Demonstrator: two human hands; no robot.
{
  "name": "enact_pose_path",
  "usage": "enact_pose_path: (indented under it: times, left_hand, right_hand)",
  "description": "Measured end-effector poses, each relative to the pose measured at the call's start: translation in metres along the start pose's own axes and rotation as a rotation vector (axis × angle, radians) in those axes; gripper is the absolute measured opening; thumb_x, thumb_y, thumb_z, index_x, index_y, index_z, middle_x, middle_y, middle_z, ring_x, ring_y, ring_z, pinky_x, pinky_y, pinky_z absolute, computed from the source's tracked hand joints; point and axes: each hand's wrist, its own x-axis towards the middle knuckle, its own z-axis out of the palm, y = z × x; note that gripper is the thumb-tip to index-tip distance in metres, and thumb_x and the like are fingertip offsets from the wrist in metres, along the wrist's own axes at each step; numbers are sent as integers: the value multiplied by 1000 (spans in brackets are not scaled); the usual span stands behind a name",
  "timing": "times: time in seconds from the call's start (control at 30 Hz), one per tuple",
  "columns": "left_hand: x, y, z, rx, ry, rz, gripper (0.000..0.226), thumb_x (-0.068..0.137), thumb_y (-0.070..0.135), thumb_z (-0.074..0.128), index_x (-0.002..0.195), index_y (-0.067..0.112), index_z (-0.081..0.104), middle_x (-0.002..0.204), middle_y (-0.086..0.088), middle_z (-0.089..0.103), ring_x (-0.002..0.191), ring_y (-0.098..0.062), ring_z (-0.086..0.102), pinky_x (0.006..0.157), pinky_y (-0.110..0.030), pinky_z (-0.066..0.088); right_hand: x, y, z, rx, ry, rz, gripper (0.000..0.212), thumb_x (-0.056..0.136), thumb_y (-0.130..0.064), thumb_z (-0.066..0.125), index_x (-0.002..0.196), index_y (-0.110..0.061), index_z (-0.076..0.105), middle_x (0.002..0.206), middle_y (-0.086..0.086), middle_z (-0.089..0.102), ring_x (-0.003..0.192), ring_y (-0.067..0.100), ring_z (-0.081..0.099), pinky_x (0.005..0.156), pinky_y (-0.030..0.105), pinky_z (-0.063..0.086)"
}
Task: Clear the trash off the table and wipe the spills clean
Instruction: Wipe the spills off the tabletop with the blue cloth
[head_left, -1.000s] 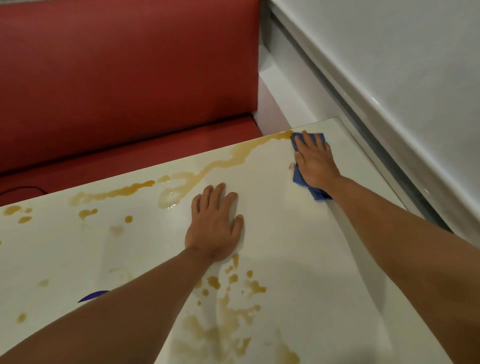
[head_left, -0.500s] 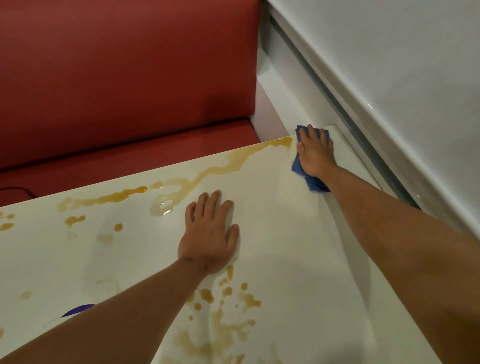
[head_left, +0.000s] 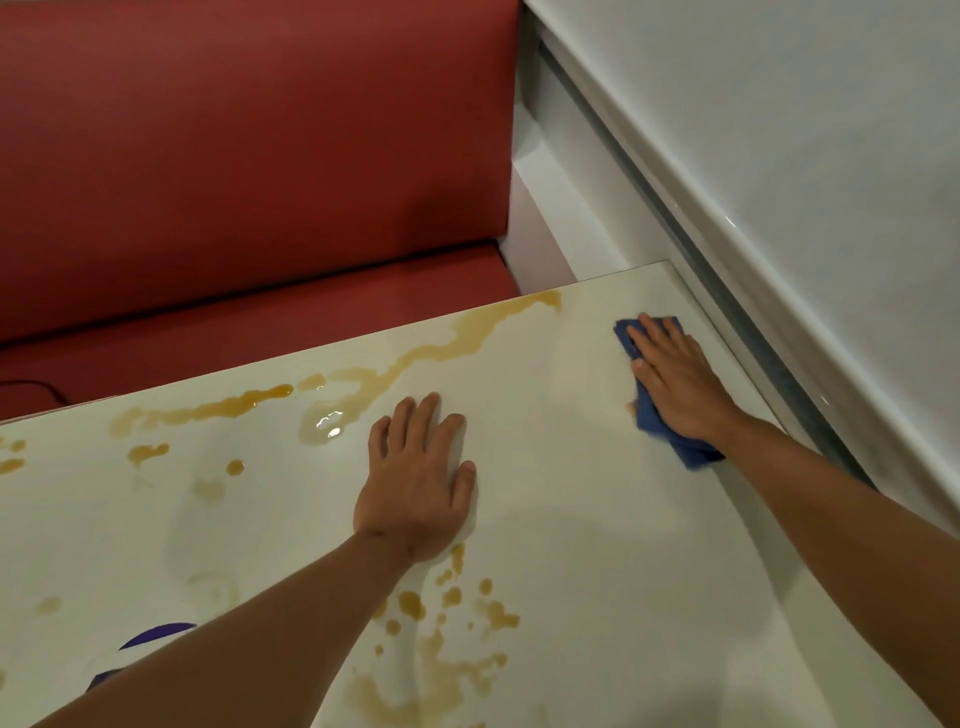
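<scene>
Flat and pressing, the right hand (head_left: 675, 382) makes the grip: its straight fingers pin a blue cloth (head_left: 667, 415) against the white counter (head_left: 597, 545), near the counter's far right corner. Cloth edges show ahead of the fingertips and behind the wrist. Nearer the camera and to the left of that grip, brown spill drops (head_left: 452, 618) spatter the counter just behind the left wrist, and a dark purple shape (head_left: 156, 635) peeks out beside the left forearm. The left hand (head_left: 418, 488) lies released, palm down with fingers straight, resting on the bare counter well left of the cloth. Beyond it, a long amber spill streak (head_left: 415, 358) runs along the far edge, ending short of the cloth. Farther off sit a red bench seat (head_left: 249, 171) and a pale wall ledge (head_left: 727, 171).
</scene>
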Motion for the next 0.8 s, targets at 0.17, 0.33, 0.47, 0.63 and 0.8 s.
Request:
enact_pose_path:
  times: [0.17, 0.33, 0.47, 0.63, 0.8]
  left_hand:
    - [-1, 1, 0, 2, -9, -2, 54, 99, 48, 32, 149, 28, 31, 167, -4, 13, 154, -28, 2, 125, -46, 0]
    - [0, 0, 1, 10, -10, -2, 55, 98, 49, 33, 148, 28, 33, 166, -3, 15, 154, -28, 4, 125, -47, 2]
    - [-1, 0, 1, 2, 5, -8, 55, 98, 49, 35, 149, 27, 35, 166, -4, 18, 155, -28, 7, 126, -48, 5]
    - [-1, -1, 1, 3, -6, -7, 57, 99, 50, 30, 151, 29, 30, 167, -2, 12, 155, -26, 1, 126, -47, 0]
    - [0, 0, -1, -15, -8, -13, 57, 99, 49, 33, 152, 29, 31, 168, -2, 11, 156, -25, -1, 126, -46, -2]
  right_hand:
    - [75, -25, -8, -50, 68, 140, 53, 105, -31, 21, 154, -13, 29, 161, 10, 27, 142, 35, 26, 115, 50, 25]
    - [90, -63, 6, -36, 30, 39, 53, 110, -31, 26, 161, -17, 21, 169, 5, 15, 153, 36, 9, 122, 51, 12]
    - [29, -67, 18, -17, -16, -150, 55, 109, -36, 22, 161, -18, 22, 169, 2, 13, 155, 28, 7, 124, 46, 12]
    - [-33, -24, 13, 41, -81, -149, 61, 104, -54, 12, 160, -29, 14, 169, -9, 2, 156, 13, -8, 125, 35, -1]
    - [17, -7, -3, 17, -18, 13, 64, 103, -47, 12, 161, -20, 19, 169, 3, 12, 155, 27, 8, 124, 46, 11]
